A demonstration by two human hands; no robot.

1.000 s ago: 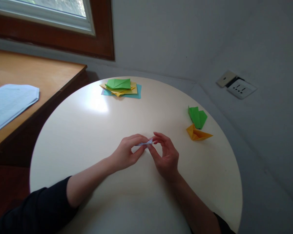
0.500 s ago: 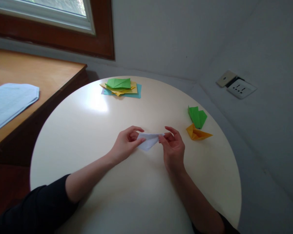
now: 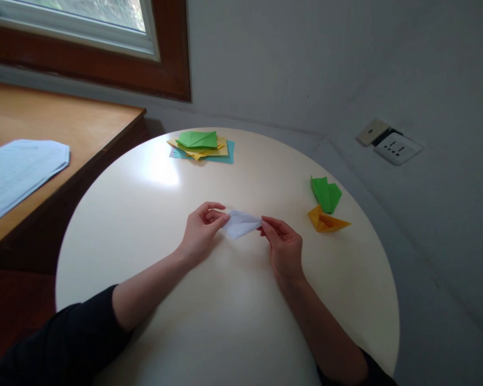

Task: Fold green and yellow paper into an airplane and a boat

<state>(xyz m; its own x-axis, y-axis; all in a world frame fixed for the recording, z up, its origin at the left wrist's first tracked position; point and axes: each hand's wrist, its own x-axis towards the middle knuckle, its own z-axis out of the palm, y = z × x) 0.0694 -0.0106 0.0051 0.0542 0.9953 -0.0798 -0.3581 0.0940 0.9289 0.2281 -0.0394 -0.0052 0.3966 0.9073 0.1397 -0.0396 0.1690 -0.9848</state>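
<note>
Between my two hands is a small folded white paper point(image 3: 241, 223), pointed at its right end. My left hand point(image 3: 202, 228) pinches its left end between thumb and fingers. At the right tip, the thumb and fingers of my right hand point(image 3: 284, 244) grip the paper. It is held above the round white table point(image 3: 225, 321); the underside of the folds is hidden. To the right of my right hand lies an orange folded paper boat point(image 3: 326, 220), and just behind it a green folded paper point(image 3: 327, 194).
A pile of folded green paper point(image 3: 198, 140) with yellow and blue sheets under it lies at the table's far edge. On the left stands a wooden desk point(image 3: 84, 115) with white printed sheets point(image 3: 22, 171). A wall socket point(image 3: 397, 147) is at the right.
The white paper has shifted slightly left and tilted, showing more of its upper face. My right fingers have closed together at its pointed tip; my left hand has moved a little left and away.
</note>
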